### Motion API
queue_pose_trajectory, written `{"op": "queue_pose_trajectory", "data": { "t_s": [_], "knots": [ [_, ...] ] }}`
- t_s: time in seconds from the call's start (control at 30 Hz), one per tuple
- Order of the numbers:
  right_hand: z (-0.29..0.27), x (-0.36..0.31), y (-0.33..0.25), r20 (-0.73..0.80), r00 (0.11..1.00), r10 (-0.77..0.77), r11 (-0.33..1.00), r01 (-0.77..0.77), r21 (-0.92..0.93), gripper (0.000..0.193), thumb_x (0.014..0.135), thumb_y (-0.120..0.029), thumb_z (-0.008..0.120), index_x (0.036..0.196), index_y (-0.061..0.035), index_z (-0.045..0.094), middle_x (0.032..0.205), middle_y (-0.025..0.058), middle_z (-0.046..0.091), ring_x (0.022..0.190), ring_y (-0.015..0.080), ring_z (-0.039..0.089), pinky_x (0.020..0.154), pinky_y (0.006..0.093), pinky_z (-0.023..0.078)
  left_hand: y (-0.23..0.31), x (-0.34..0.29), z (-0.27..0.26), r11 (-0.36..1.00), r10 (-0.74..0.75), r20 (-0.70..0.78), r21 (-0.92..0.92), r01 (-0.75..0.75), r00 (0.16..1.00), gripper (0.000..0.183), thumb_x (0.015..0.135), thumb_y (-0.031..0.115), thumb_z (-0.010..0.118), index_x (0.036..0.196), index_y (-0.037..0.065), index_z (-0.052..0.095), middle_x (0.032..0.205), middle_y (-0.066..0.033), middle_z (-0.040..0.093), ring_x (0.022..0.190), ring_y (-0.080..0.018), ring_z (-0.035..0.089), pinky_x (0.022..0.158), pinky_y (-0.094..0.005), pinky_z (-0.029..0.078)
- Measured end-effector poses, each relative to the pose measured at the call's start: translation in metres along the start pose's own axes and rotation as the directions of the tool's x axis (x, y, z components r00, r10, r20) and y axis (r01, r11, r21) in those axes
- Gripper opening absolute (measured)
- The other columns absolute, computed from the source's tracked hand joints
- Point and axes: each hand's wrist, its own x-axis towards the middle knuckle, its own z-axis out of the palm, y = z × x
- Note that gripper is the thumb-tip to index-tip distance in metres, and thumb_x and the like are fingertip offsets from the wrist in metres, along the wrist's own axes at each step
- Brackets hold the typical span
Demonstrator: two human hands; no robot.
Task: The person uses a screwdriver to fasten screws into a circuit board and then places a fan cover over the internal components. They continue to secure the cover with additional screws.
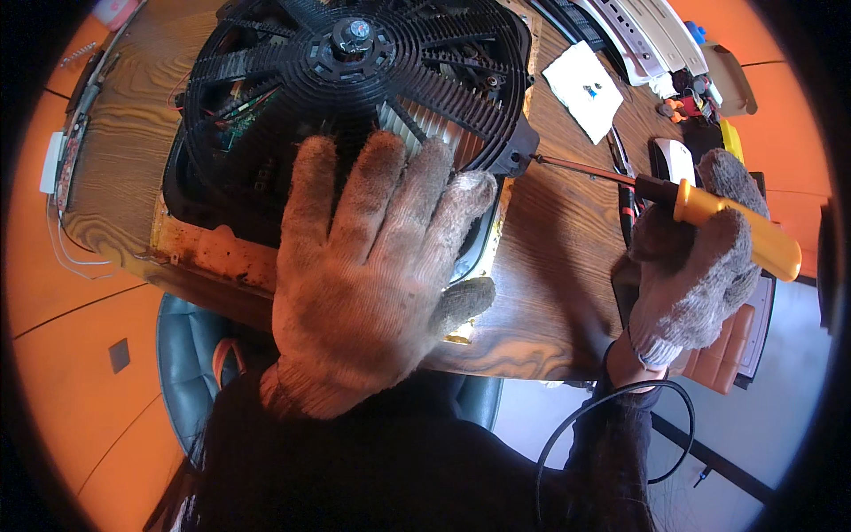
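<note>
A large round black fan with a ringed guard [425, 35] lies on top of a metal-framed unit [213, 253] on the wooden table. Through its blades show a green circuit board [238, 129] and a finned metal heat sink [461, 142]. My gloved left hand [363, 266] rests flat over the fan's near edge, fingers stretched out. In my gloved right hand [700, 257] is a screwdriver [745, 230] with a yellow handle, its shaft pointing left. The tip meets the black corner tab [516, 152] of the fan; whether it sits in a screw is too small to tell.
A white cloth or paper [585, 91] with small parts on it lies right of the fan. Beyond it stand a pale electronic casing [651, 40] and several tools and small parts. A circuit strip [73, 164] lines the left table edge. A dark chair [191, 355] is below.
</note>
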Motion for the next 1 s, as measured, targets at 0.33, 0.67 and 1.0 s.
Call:
{"op": "queue_pose_trajectory", "data": {
  "t_s": [0.33,0.67,1.0],
  "knots": [
    [0.008,0.005,-0.005,0.053,0.986,0.159,0.981,-0.152,-0.119,0.055,0.089,-0.019,0.068,0.137,-0.0079,0.044,0.127,0.0124,0.054,0.107,0.0259,0.055,0.09,0.0401,0.043,-0.001,0.001,-0.003,1.0,-0.005,0.039,-0.021,0.005,0.999,0.073,0.064,0.046,0.077,0.129,0.017,0.061,0.143,-0.0105,0.048,0.143,-0.0313,0.026,0.118,-0.0569,0.009],
    [0.017,0.022,0.004,0.197,0.888,-0.415,0.896,0.437,-0.084,0.046,0.085,-0.025,0.075,0.12,-0.0003,0.059,0.096,0.0107,0.068,0.079,0.0168,0.069,0.066,0.0243,0.054,-0.002,0.0,-0.002,1.0,-0.015,0.045,-0.011,0.015,0.999,0.073,0.066,0.049,0.076,0.13,0.017,0.061,0.146,-0.0094,0.047,0.144,-0.0292,0.024,0.119,-0.0535,0.004],
    [0.031,0.058,-0.006,0.238,0.683,-0.69,0.715,0.695,0.079,0.07,0.078,-0.007,0.079,0.137,-0.0095,0.042,0.113,0.0158,0.063,0.101,0.0273,0.067,0.088,0.0374,0.058,-0.001,0.002,-0.002,1.0,-0.022,0.051,-0.008,0.022,0.998,0.073,0.064,0.048,0.076,0.129,0.017,0.061,0.142,-0.009,0.05,0.141,-0.0311,0.03,0.119,-0.0552,0.005]
  ]
}}
